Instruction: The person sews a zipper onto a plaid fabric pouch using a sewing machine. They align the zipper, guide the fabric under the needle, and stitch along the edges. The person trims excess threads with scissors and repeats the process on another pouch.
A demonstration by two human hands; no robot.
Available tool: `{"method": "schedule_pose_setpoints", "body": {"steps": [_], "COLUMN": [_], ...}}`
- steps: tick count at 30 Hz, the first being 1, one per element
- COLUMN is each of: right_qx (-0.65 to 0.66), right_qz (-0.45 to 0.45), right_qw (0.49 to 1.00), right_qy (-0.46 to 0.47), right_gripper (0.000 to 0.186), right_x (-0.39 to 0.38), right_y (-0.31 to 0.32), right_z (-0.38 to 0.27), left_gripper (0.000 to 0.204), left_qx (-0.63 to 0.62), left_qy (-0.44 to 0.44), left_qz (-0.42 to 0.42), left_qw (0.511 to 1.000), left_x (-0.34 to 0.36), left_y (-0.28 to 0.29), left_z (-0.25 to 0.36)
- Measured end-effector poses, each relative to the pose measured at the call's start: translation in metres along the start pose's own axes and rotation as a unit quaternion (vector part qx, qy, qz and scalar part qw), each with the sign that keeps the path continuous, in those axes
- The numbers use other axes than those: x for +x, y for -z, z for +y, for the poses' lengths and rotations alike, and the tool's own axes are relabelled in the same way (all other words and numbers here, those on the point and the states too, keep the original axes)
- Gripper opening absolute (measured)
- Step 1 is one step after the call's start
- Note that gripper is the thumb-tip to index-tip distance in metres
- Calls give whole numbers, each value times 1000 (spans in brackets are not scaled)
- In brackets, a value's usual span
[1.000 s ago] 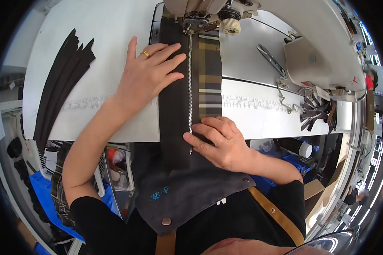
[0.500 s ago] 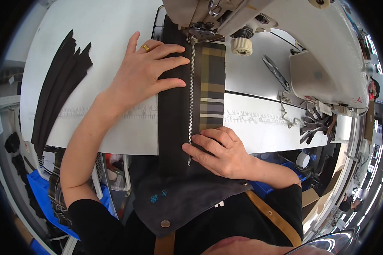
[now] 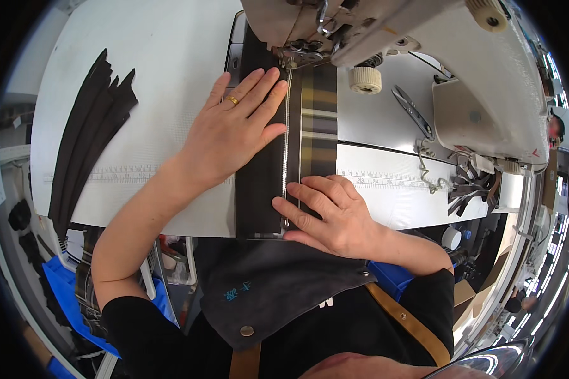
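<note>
A metal zipper (image 3: 286, 158) runs lengthwise between dark fabric (image 3: 254, 196) on its left and plaid fabric (image 3: 322, 155) on its right. Its far end lies under the presser foot (image 3: 289, 62) of a sewing machine (image 3: 480, 107). My left hand (image 3: 234, 129) is open, laid nearly flat on the dark fabric, its fingertips close to the foot. By the zipper's near end, my right hand (image 3: 332, 215) has bent fingers over the zipper and plaid edge, with the thumb low at the table edge. The underside of its grip is hidden.
Dark fabric strips (image 3: 91, 132) lie on the white table (image 3: 164, 82) at the left. Thread snips (image 3: 413, 110) rest right of the foot, near a twisted cord (image 3: 427, 167) and a pile of scraps (image 3: 471, 183). A blue bin (image 3: 385, 278) sits below the table.
The fabric and zipper have moved away from me under the foot. My left hand has slid forward and flattened, its fingers closer together. My right hand has moved slightly forward with the zipper's near end.
</note>
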State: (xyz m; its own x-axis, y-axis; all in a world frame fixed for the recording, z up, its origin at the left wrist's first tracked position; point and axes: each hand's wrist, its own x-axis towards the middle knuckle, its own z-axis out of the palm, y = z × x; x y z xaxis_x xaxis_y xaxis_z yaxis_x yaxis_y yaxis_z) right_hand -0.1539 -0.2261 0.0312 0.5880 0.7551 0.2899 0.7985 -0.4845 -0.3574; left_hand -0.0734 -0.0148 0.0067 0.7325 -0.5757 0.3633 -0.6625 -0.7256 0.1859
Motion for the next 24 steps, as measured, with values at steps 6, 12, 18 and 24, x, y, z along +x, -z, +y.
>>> {"method": "schedule_pose_setpoints", "body": {"steps": [6, 12, 18, 24], "right_qx": [-8, -5, -16, -20], "right_qz": [3, 13, 34, 62], "right_qw": [1000, 1000, 999, 998], "right_qy": [6, 3, 2, -1], "right_gripper": [46, 45, 42, 39], "right_x": [8, 19, 28, 38], "right_y": [0, 1, 2, 1], "right_z": [14, 30, 45, 61], "left_gripper": [53, 51, 49, 40], "left_qx": [-56, -44, -53, -88], "left_qy": [-16, 0, 5, 12], "left_qz": [35, 45, 41, 59], "left_qw": [998, 998, 998, 994], "left_x": [-1, 4, 4, 7], "left_y": [-5, -1, -1, -2], "left_z": [-5, 2, 0, 0]}}
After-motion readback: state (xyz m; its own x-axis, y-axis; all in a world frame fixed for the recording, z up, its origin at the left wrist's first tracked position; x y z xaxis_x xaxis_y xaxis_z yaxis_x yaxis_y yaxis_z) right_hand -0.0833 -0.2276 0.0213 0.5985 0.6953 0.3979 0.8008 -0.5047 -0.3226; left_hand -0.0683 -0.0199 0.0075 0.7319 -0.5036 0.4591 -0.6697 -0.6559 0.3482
